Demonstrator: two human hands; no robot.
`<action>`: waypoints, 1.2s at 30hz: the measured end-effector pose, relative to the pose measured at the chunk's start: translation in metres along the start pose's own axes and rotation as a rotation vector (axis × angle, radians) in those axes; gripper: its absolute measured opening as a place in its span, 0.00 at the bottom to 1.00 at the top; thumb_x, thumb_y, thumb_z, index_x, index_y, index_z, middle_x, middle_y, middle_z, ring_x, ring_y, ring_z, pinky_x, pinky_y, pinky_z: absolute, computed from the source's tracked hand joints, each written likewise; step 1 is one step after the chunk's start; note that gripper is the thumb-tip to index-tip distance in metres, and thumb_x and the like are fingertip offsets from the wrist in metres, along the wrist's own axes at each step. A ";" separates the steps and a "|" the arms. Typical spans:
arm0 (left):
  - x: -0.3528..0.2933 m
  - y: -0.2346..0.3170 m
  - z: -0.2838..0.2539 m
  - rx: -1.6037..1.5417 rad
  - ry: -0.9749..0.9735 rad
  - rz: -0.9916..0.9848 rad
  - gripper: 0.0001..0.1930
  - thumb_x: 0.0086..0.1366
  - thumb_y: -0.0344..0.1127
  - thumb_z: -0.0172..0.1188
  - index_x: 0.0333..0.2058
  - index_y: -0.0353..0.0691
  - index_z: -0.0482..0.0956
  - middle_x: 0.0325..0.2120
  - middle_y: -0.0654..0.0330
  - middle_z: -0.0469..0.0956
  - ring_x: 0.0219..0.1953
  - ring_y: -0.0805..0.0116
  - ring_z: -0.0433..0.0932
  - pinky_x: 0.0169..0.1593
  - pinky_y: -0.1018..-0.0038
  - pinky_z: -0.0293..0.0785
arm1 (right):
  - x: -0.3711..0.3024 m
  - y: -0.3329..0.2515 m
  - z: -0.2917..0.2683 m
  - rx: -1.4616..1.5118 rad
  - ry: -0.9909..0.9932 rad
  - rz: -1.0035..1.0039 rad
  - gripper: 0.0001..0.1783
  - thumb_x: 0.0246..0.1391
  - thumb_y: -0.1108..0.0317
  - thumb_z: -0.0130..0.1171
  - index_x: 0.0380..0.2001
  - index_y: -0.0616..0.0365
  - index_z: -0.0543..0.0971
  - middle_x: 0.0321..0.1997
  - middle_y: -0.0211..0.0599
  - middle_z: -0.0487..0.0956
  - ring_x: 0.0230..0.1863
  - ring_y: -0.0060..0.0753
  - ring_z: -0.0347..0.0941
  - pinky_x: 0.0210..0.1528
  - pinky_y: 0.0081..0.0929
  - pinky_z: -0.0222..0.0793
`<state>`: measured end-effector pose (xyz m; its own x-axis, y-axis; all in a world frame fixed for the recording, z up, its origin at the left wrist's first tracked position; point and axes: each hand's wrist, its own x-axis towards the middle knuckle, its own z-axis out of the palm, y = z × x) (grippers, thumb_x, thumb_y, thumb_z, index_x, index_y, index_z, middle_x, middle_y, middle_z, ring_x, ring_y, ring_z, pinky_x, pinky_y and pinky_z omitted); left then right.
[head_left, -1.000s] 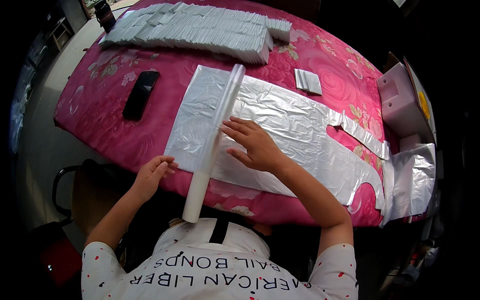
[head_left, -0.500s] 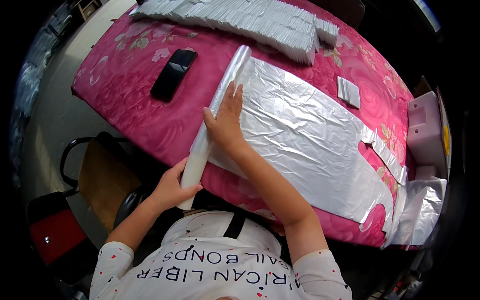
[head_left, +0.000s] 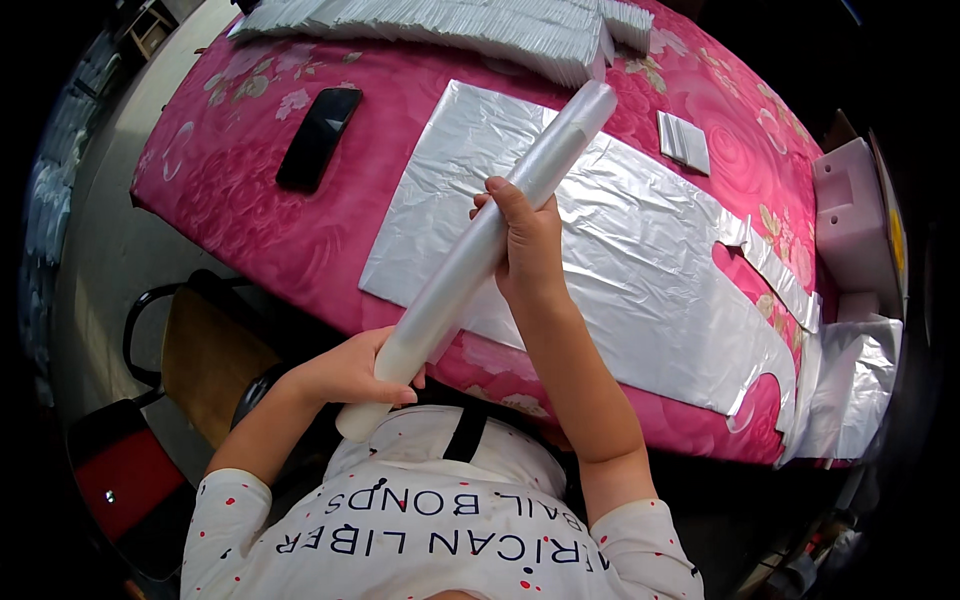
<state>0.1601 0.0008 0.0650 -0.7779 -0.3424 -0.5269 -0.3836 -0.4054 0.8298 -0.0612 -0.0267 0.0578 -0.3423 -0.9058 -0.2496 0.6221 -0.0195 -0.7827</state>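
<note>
A long roll of whitish plastic film point(head_left: 455, 275) lies slantwise across my hands, raised over the table. My left hand point(head_left: 352, 370) grips its near end, close to my body. Farther up, my right hand point(head_left: 528, 240) is wrapped round it, with the thumb on top. Beneath the roll, a flat silvery-white plastic bag point(head_left: 650, 270) with cut-out handles is spread on the table. Its straight end points left and its handle end right. Whether several bags are layered there, I cannot tell.
The table has a pink floral cloth point(head_left: 230, 190). A black phone point(head_left: 318, 138) lies at the left. Long rows of folded white plastic packs point(head_left: 450, 28) line the far side, and a small stack point(head_left: 684, 142) sits to the right. White foam box point(head_left: 850, 215) at the right edge; chair point(head_left: 205, 345) at left.
The roll has lifted off the bag's left end and swung to the right at its far end. My right hand has gone from lying on it to gripping it; the left still holds the near end.
</note>
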 end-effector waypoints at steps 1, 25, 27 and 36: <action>0.002 0.000 0.002 -0.081 -0.069 -0.023 0.36 0.46 0.37 0.64 0.54 0.31 0.62 0.27 0.60 0.73 0.29 0.74 0.74 0.34 0.76 0.73 | -0.002 0.000 -0.005 -0.008 0.013 0.006 0.32 0.45 0.65 0.61 0.49 0.64 0.58 0.34 0.38 0.69 0.32 0.28 0.70 0.35 0.26 0.71; 0.001 -0.049 0.008 -0.287 -0.076 -0.270 0.38 0.49 0.64 0.58 0.43 0.31 0.71 0.19 0.57 0.72 0.18 0.73 0.72 0.25 0.77 0.70 | -0.024 -0.019 -0.085 -0.418 0.199 -0.313 0.31 0.54 0.62 0.56 0.56 0.65 0.57 0.49 0.40 0.68 0.46 0.23 0.65 0.48 0.22 0.62; -0.002 -0.059 0.004 -0.324 -0.122 -0.313 0.39 0.49 0.64 0.58 0.43 0.30 0.71 0.20 0.57 0.73 0.18 0.73 0.72 0.25 0.77 0.70 | -0.010 -0.043 -0.112 -0.558 0.301 -0.400 0.28 0.54 0.65 0.54 0.56 0.62 0.59 0.50 0.37 0.68 0.42 0.21 0.66 0.43 0.19 0.63; -0.008 -0.067 0.003 -0.399 -0.209 -0.320 0.37 0.52 0.62 0.57 0.44 0.30 0.71 0.21 0.59 0.73 0.19 0.76 0.72 0.26 0.80 0.70 | 0.008 -0.068 -0.126 -0.735 -0.061 0.047 0.13 0.56 0.60 0.53 0.37 0.58 0.76 0.26 0.26 0.75 0.21 0.09 0.63 0.23 0.10 0.57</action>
<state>0.1904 0.0334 0.0136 -0.7515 0.0096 -0.6597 -0.4301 -0.7653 0.4788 -0.1956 0.0208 0.0372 -0.2740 -0.9209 -0.2772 -0.0046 0.2895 -0.9572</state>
